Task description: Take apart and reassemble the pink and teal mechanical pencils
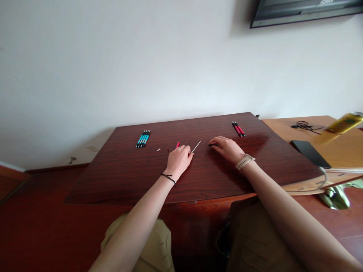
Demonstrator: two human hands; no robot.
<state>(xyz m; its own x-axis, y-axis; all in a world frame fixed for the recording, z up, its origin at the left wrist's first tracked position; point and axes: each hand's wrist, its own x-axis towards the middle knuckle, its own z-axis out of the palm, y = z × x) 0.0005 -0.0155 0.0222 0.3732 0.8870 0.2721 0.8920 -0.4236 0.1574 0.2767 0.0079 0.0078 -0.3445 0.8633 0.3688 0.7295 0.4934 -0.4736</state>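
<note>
My left hand (179, 158) is closed low over the dark wood table (136, 179), its fingers round a thin white pen refill (196, 146) that points up and to the right. Just beyond its knuckles lies a pink pen barrel (177, 144), partly hidden by the hand. A small dark-and-red pen piece (168, 150) and a short white piece (158, 150) rest to the left of it. My right hand (227, 148), with a pale watch on the wrist, pinches a black pen part (214, 145) near the tabletop. The fingers cover most of that part.
Several blue pens (143, 138) lie side by side at the left back. Pink pens (238, 129) lie at the right back. On the lighter table to the right are a black flat device (310, 154), a coiled cable (306, 126) and a yellow can (346, 122).
</note>
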